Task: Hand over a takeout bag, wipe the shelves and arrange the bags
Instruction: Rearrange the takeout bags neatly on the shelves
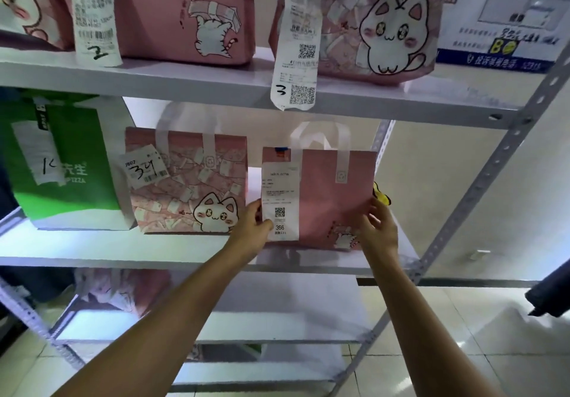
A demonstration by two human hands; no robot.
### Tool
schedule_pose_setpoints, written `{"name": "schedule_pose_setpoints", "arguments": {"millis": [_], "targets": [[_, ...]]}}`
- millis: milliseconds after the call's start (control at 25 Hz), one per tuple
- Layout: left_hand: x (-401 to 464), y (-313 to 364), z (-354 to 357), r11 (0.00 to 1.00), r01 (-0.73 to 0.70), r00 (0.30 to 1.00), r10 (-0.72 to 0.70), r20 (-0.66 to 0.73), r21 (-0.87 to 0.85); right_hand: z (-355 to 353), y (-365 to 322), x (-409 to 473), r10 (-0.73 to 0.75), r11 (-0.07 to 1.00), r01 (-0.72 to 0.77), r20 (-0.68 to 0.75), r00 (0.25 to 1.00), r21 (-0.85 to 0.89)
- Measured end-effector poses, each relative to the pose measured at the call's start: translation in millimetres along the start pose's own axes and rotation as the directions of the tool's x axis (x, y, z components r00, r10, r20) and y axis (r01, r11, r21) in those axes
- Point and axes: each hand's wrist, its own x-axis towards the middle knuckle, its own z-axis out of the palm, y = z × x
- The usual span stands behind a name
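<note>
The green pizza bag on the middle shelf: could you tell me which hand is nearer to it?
The left hand is nearer, though the patterned cat bag stands between it and the green pizza bag. The right hand is farther right, across the pink bag.

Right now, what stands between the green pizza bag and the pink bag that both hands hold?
In the head view, one pink cat-print bag marked 34 stands between them.

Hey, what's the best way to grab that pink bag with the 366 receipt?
Probably by the white handles standing up from the pink bag, reaching from the front under the upper shelf. Both hands now flank its lower sides.
</note>
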Motion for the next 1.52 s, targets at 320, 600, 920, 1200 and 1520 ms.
{"name": "schedule_pose_setpoints", "arguments": {"millis": [320, 600, 920, 1200, 1520], "targets": [[-40.4, -12.0, 24.0, 0.991, -0.120, 0.992, 0.117, -0.055, -0.052, -42.9, 12.8, -39.3, -0.017, 0.992, 0.041, -0.199, 0.980, 0.117], [-109.9, -17.8, 39.2, 0.978, -0.188, 0.980, 0.182, -0.079, -0.084, -78.1, 32.6, -94.6, -0.057, 0.981, 0.103, -0.262, 0.963, 0.166], [-194.7, -51.9, 40.2, 0.977, -0.186, 0.980, 0.177, -0.089, -0.108, -111.3, 64.3, -173.0, -0.086, 0.980, 0.127, -0.253, 0.964, 0.151], [-248.2, -113.8, 29.0, 0.997, -0.032, 0.995, 0.024, -0.100, -0.077, -98.5, 106.2, -235.1, 0.058, 0.990, -0.035, -0.167, 0.984, 0.135], [-267.9, -206.2, -10.3, 0.989, 0.103, 0.975, -0.122, -0.183, -0.109, -32.5, 168.5, -278.3, 0.193, 0.981, -0.194, 0.019, 0.981, 0.027]]}}
